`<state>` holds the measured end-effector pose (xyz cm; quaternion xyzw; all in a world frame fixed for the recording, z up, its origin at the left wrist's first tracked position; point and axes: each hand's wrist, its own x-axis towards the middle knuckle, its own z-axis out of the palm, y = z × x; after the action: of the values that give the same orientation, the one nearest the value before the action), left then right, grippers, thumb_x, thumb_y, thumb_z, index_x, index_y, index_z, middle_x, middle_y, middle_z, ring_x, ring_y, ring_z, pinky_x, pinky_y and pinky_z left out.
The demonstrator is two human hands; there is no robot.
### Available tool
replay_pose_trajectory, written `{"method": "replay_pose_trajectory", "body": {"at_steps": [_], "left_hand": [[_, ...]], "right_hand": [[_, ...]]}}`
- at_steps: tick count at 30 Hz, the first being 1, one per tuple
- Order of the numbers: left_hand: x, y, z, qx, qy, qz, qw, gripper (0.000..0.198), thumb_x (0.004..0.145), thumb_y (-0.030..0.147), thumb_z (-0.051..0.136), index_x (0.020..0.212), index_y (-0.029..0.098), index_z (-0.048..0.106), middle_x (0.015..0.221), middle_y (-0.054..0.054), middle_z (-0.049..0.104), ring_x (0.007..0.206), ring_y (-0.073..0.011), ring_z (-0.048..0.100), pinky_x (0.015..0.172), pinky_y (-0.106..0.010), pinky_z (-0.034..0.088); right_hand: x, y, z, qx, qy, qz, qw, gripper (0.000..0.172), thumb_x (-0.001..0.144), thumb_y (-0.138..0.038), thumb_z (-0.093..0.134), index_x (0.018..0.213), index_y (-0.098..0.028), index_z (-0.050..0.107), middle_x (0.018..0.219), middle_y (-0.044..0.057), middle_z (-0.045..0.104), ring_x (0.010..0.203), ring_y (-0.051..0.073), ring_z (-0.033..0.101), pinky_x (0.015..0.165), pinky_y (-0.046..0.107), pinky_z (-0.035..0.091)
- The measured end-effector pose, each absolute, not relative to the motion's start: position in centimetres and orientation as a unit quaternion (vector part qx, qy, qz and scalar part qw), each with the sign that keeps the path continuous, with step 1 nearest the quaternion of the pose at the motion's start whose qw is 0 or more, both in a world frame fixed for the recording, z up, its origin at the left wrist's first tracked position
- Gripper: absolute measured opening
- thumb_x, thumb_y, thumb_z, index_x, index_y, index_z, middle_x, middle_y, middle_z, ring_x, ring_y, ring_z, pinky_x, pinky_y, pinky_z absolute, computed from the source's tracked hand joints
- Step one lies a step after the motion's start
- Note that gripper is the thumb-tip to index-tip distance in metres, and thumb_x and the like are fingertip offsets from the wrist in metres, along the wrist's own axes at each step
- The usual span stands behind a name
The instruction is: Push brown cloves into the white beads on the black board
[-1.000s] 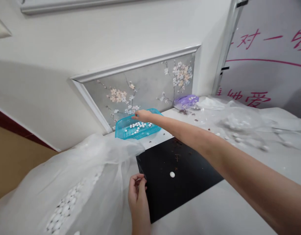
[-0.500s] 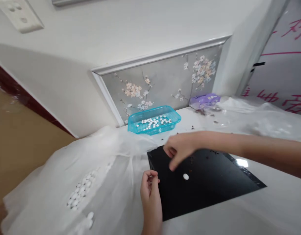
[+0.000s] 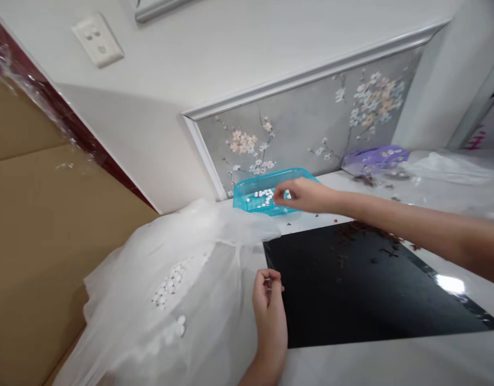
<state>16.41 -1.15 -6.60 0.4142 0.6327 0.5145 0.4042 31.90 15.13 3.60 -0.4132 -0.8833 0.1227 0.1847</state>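
My right hand (image 3: 297, 194) is over the blue plastic basket (image 3: 241, 199), thumb and forefinger pinched together. A small white oval piece (image 3: 287, 194) shows between its fingers. Inside the basket are several white pieces (image 3: 265, 195), partly hidden by the hand. My left hand (image 3: 270, 305) rests at the left edge of a black sheet (image 3: 351, 300), fingers curled in; whatever they may hold is hidden. Left of it, a sheer white plastic bag (image 3: 215, 311) has many white pieces (image 3: 169, 284) lying in or under it.
Small dark brown bits (image 3: 359, 230) are scattered along the sheet's back edge. A purple packet (image 3: 378, 156) and clear plastic (image 3: 451, 185) lie at the back right. Cardboard (image 3: 70, 225) stands at the left, and a floral wall panel (image 3: 295, 123) rises behind the basket.
My right hand has moved from above the black sheet back to the basket. The white piece on the sheet is gone from there. My left hand keeps its place; the view has shifted left.
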Motion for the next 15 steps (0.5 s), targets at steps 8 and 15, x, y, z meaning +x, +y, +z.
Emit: {"method": "replay_pose_trajectory", "body": {"at_steps": [8,15], "left_hand": [[16.7,-1.4,-6.7,0.395,0.616,0.539,0.416,0.008,0.074,0.025,0.049,0.075,0.018,0.053,0.068,0.000,0.047,0.066,-0.0138,0.046,0.064,-0.024,0.036],[16.4,-1.9,-6.9,0.380,0.601,0.544,0.445,0.020,0.079,0.035,0.054,0.078,0.015,0.055,0.074,-0.005,0.056,0.074,-0.0179,0.052,0.068,-0.028,0.041]], "right_hand": [[21.8,13.5,3.6,-0.279,-0.921,0.111,0.249,0.023,0.088,-0.034,0.047,0.092,-0.017,0.063,0.090,0.004,0.066,0.076,0.014,0.059,0.065,0.023,0.041],[7.9,8.4,0.6,-0.085,-0.987,0.091,0.103,0.023,0.084,-0.024,0.053,0.105,-0.020,0.061,0.111,0.008,0.062,0.105,0.023,0.055,0.074,0.033,0.049]]}}
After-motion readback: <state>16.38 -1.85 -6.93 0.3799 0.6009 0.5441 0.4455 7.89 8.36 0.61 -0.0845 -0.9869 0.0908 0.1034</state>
